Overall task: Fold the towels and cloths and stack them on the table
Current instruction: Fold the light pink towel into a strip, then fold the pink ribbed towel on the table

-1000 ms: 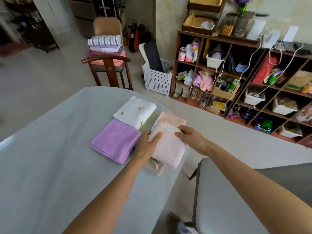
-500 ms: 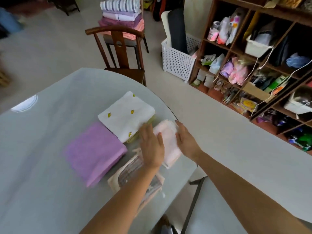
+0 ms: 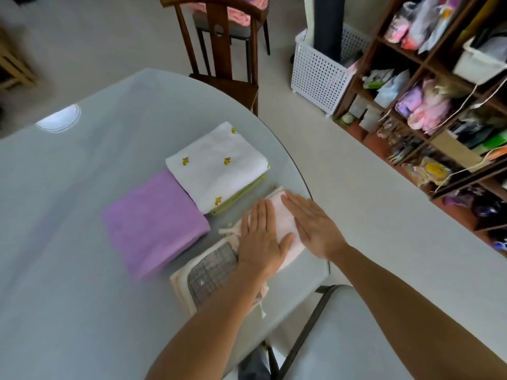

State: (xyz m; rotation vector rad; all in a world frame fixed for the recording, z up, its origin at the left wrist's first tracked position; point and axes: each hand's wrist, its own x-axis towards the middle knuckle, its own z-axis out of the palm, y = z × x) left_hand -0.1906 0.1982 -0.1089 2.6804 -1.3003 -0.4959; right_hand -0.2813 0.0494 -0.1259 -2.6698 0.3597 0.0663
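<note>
On grey glass counter [image 3: 82, 242], left hand [image 3: 262, 242] and right hand [image 3: 315, 229], fingers flat and open, press folded pale pink towel [image 3: 282, 215] at lower centre; next, probably fetch another cloth.

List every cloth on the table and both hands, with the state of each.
pale pink towel: folded, on top of a stack, pressed flat by both hands
left hand: open, flat on it
right hand: open, flat on it
grey checked cloth: folded, under the pink one
purple towel: folded, lying alone
white printed cloth: folded, atop a green cloth

Purple towel [image 3: 153, 223], white cloth [image 3: 216, 165] — yellow motifs, pale-pink towel [image 3: 285, 223]
</note>
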